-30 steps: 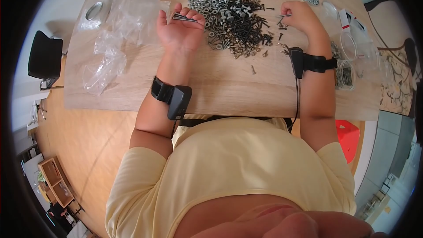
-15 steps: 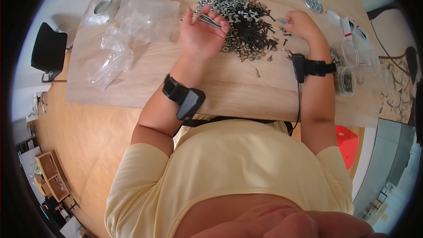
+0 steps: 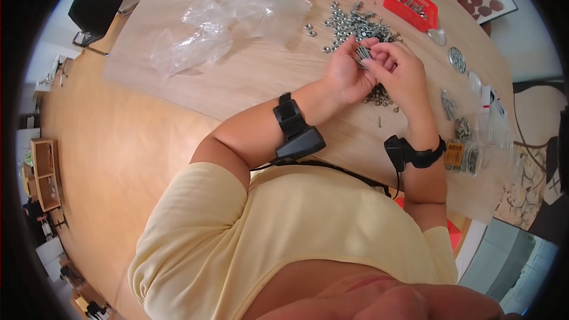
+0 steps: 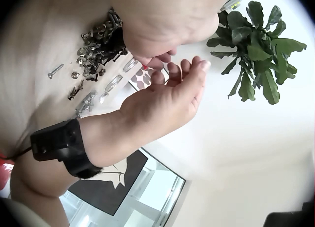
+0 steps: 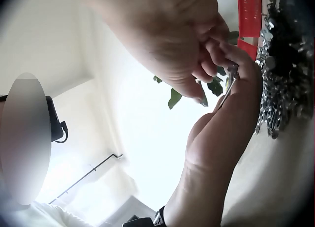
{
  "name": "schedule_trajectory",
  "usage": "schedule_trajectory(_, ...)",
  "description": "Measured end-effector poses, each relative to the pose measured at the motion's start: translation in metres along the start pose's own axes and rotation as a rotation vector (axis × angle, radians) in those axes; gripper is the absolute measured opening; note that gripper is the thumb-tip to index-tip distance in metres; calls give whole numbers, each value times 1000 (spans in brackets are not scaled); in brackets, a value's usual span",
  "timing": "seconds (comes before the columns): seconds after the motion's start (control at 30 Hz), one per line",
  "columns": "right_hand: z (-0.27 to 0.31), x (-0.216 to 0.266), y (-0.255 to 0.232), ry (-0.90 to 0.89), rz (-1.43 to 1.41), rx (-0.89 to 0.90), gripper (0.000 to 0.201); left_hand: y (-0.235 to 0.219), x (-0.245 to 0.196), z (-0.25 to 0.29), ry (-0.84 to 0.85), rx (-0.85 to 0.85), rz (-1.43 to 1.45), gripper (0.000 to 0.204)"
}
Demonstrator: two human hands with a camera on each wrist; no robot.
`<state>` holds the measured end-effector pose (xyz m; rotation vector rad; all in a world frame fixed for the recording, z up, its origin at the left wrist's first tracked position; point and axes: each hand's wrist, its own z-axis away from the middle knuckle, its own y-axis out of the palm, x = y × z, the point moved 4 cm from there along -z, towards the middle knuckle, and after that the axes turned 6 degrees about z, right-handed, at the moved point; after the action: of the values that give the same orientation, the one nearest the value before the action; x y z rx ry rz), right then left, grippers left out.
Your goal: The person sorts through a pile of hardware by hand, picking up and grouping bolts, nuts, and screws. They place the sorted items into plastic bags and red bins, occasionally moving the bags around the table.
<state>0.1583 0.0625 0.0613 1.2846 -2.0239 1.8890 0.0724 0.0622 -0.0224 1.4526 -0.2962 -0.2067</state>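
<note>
Watching left hand (image 3: 345,76) cup bundle of screws (image 3: 363,53), fingers curled round it, just this side of hardware pile (image 3: 355,24). My right hand (image 3: 402,71) pinches one screw into bundle. I'd keep heads aligned, palm level. Red trays (image 3: 409,3) beyond pile.

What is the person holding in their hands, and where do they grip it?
The left hand cups a bundle of thin metal screws along their shafts; the right hand pinches the bundle's upper end.
</note>
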Motion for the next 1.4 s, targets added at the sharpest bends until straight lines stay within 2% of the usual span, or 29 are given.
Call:
schedule_trajectory(0.07, -9, 8, -2, -91, -180, -217, 19, 9, -1, 3, -22, -8, 58, 53)
schedule_trajectory(0.13, -26, 16, 0, -158, -177, -210, 18, 17, -7, 5, 24, -31, -15, 52)
schedule_trajectory(0.2, -44, 28, 0, -216, -173, -210, 16, 20, -15, 4, 98, -162, -16, 37)
schedule_trajectory(0.23, -56, 34, 6, -116, -194, -73, 18, 17, -21, 1, 98, -159, -14, 37)
schedule_trajectory(0.27, -67, 38, 15, -16, -214, 62, 21, 13, -30, -4, 102, -39, 40, 34)
schedule_trajectory(0.3, -82, 40, 23, -21, -211, 61, 21, 10, -38, -9, 107, 82, 94, 31)
schedule_trajectory(0.37, -115, 46, 39, -198, -250, 43, 24, -2, -48, -12, 148, 97, 115, 36)
schedule_trajectory(0.43, -145, 49, 54, -185, -196, 81, 28, 5, -55, -10, 190, 114, 134, 41)
schedule_trajectory(0.5, -171, 54, 68, -172, -141, 118, 33, 18, -49, 4, 337, -288, 117, 40)
schedule_trajectory(0.57, -195, 53, 87, -96, 0, 226, 39, 21, -44, 7, 310, -276, 140, 41)
schedule_trajectory(0.6, -208, 52, 95, -105, 3, 221, 39, 23, -42, 7, 278, -268, 162, 42)
schedule_trajectory(0.67, -226, 54, 110, -219, 179, 151, 44, 26, -42, 7, 260, -243, 141, 45)
schedule_trajectory(0.73, -237, 59, 117, -202, 260, 170, 45, 22, -46, -3, 310, -78, 143, 50)
schedule_trajectory(0.9, -253, 61, 136, -152, 380, 212, 43, 13, -50, -6, 392, -157, 30, 46)
schedule_trajectory(0.97, -247, 62, 138, -198, 368, 381, 34, 10, -51, -6, 419, -181, 17, 40)
schedule_trajectory(1.0, -246, 62, 134, -195, 369, 380, 34, 9, -51, -7, 416, -181, 17, 40)
schedule_trajectory(1.07, -241, 61, 113, -131, 133, 338, 24, 6, -50, -5, 463, -285, -75, 34)
schedule_trajectory(1.1, -236, 59, 98, -62, -58, 344, 23, 6, -50, -6, 455, -283, -76, 34)
schedule_trajectory(1.13, -226, 62, 76, 9, -249, 343, 22, 4, -48, -10, 414, -295, -42, 24)
schedule_trajectory(1.17, -212, 67, 49, -16, -391, 325, 19, 3, -44, -12, 370, -309, -11, 16)
schedule_trajectory(1.2, -196, 66, 25, -41, -534, 301, 17, 5, -41, -10, 352, -308, -17, 16)
schedule_trajectory(1.27, -171, 47, -16, -160, -436, -38, 15, 12, -35, -4, 162, -266, -62, 15)
schedule_trajectory(1.3, -152, 39, -30, -145, -431, -61, 15, 12, -35, -2, 137, -266, -73, 15)
schedule_trajectory(1.37, -103, 41, -63, -179, 201, -309, 14, 20, -25, 0, -120, -42, -70, 14)
schedule_trajectory(1.4, -86, 29, -69, -149, 207, -325, 14, 20, -22, 2, -152, -51, -78, 14)
